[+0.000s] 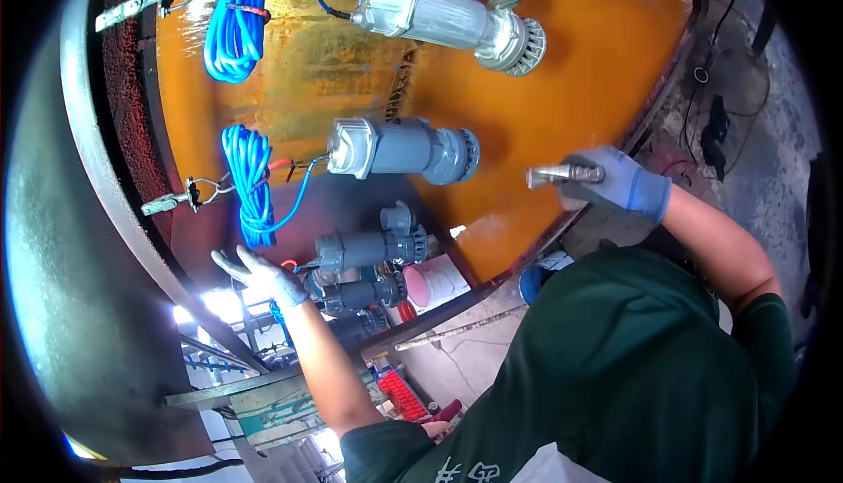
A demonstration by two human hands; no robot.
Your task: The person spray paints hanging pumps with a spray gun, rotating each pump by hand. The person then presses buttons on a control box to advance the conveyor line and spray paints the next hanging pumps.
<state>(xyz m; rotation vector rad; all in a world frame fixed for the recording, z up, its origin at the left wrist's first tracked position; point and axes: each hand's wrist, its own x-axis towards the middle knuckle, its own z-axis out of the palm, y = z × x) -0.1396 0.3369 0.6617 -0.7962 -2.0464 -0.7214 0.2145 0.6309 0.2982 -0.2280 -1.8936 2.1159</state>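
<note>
My right hand [628, 186], in a grey-blue glove, is closed round a silver metal spray gun [566, 173], its front end toward the hanging pumps. The gun is apart from the nearest one, a grey submersible pump [399, 149] lying sideways in the middle. My left hand [263, 277], gloved and with fingers spread, is just below a coil of blue cable [250, 186] that belongs to this pump. Whether it touches the coil I cannot tell. Above hangs a paler silver pump [448, 22] with its own blue cable coil [237, 31].
Metal hooks [171, 202] hold the coils at the left, beside a curved metal rail [83, 105]. Several darker pumps [364, 250] hang lower down. Behind them stands an orange-stained panel [562, 88]. A pink-and-white bucket [439, 283] and a red crate [402, 395] are below.
</note>
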